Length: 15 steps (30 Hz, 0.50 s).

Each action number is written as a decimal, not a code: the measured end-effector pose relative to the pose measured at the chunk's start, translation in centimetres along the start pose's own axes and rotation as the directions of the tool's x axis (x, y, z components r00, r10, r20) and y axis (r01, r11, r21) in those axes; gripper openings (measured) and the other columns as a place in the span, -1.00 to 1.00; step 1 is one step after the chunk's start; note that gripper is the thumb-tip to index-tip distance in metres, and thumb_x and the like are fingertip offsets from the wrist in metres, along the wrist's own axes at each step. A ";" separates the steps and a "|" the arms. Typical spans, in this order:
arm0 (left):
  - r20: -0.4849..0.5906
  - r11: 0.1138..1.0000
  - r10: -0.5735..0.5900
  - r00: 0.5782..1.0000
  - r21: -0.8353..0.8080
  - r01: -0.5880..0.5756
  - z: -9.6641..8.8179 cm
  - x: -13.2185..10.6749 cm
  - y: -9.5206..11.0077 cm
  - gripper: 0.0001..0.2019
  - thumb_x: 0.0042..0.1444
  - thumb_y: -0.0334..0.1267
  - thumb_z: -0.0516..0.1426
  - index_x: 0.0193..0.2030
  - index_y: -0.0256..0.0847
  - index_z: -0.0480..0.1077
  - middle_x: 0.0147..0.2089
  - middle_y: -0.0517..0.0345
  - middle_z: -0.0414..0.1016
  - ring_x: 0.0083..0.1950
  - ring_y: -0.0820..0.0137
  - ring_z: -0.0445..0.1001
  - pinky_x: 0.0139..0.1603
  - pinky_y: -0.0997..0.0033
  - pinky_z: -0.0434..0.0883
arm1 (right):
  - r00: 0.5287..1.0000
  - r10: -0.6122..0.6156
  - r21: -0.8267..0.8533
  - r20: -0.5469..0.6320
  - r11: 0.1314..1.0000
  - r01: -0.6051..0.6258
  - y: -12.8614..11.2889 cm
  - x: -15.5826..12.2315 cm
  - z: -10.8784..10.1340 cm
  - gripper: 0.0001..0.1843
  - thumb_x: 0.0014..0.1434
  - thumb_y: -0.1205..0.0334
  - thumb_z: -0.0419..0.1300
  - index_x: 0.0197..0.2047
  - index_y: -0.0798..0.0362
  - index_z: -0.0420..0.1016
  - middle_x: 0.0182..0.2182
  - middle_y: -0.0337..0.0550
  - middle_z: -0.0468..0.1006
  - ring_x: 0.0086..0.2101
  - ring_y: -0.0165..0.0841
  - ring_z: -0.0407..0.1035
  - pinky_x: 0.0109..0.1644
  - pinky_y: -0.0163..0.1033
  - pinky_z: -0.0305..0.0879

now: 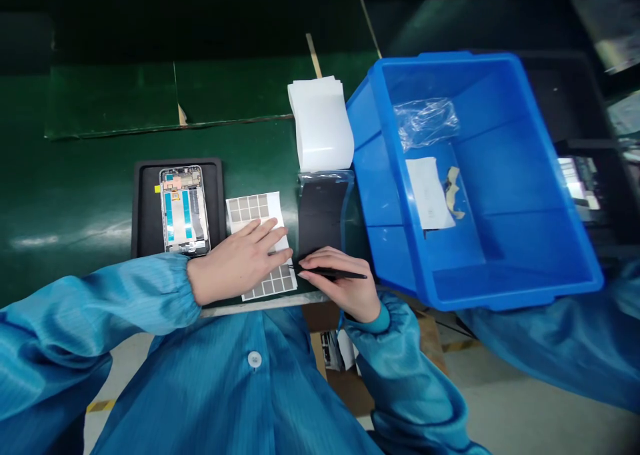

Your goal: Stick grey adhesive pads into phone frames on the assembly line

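At the bottom centre, the right hand (347, 283) has its grip pinched around a slim black pointed tool, probably tweezers (337, 273), whose tip meets the right edge of a white sheet printed with grey square labels (277, 282). This sheet lies on the dark green glossy desk (100, 202), just left of the frame's lower centre. The left hand (240, 262) rests palm down across it, fingers spread, its grip clasping nothing.

The sheet looks light, thin and flexible, likely to slide or crease; holding it flat near the margins and lifting small pieces by a corner should suit it. The tool seems stiff and light, best held mid-shaft.

At centre left, a silver-framed smartphone with bare internals (173, 208) lies in a shallow black tray (147, 208); it looks fragile, safest held by its frame. Right of the sheet lies a dark glossy film (321, 208), and beyond it a curled white sheet (324, 125). A blue plastic bin (505, 148) fills the right.

The left hand covers the sheet's middle, the left forearm borders the phone's lower end, and whether the tool's tip holds a label cannot be told. The upper background is dark.
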<state>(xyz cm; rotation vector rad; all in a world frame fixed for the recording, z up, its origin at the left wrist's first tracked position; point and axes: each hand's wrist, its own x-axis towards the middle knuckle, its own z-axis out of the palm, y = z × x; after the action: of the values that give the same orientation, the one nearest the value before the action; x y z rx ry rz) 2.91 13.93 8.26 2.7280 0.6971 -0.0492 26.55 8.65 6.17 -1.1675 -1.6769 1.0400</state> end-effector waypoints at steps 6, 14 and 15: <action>-0.008 1.000 -0.007 1.000 -0.011 0.007 -0.2 0.0 0.0 -0.61 0.34 -0.35 0.06 0.29 -0.22 0.30 0.41 -0.23 0.14 0.46 -0.07 0.04 0.38 -0.13 0.18 | 1.000 0.006 -0.014 -0.013 1.000 -0.006 0.0 0.0 0.1 -0.95 0.15 0.26 0.40 -0.27 0.00 0.66 -0.33 -0.05 0.68 -0.31 -0.19 0.55 -0.22 -0.07 0.53; -0.023 1.000 -0.005 1.000 0.002 0.005 0.1 0.1 0.1 -0.63 0.35 -0.35 0.04 0.27 -0.24 0.31 0.39 -0.25 0.16 0.45 -0.10 0.05 0.37 -0.13 0.19 | 0.999 0.027 0.024 -0.041 0.999 -0.026 -0.3 0.0 0.1 -0.94 0.10 0.31 0.42 -0.31 -0.01 0.67 -0.36 -0.08 0.68 -0.35 -0.20 0.55 -0.26 -0.08 0.52; -0.031 1.000 -0.004 1.000 -0.006 0.003 0.2 0.1 0.1 -0.64 0.36 -0.35 0.03 0.27 -0.25 0.32 0.38 -0.25 0.17 0.45 -0.11 0.06 0.37 -0.14 0.19 | 0.998 0.041 0.052 -0.045 0.998 -0.038 -0.3 -0.1 -0.1 -0.91 0.09 0.34 0.43 -0.30 -0.02 0.66 -0.36 -0.09 0.68 -0.35 -0.21 0.55 -0.26 -0.09 0.52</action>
<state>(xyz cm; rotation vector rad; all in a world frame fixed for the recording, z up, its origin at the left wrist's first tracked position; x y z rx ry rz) 3.06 13.87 8.12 2.7274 0.7094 -0.0057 26.54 8.46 6.45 -1.1865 -1.5884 1.0669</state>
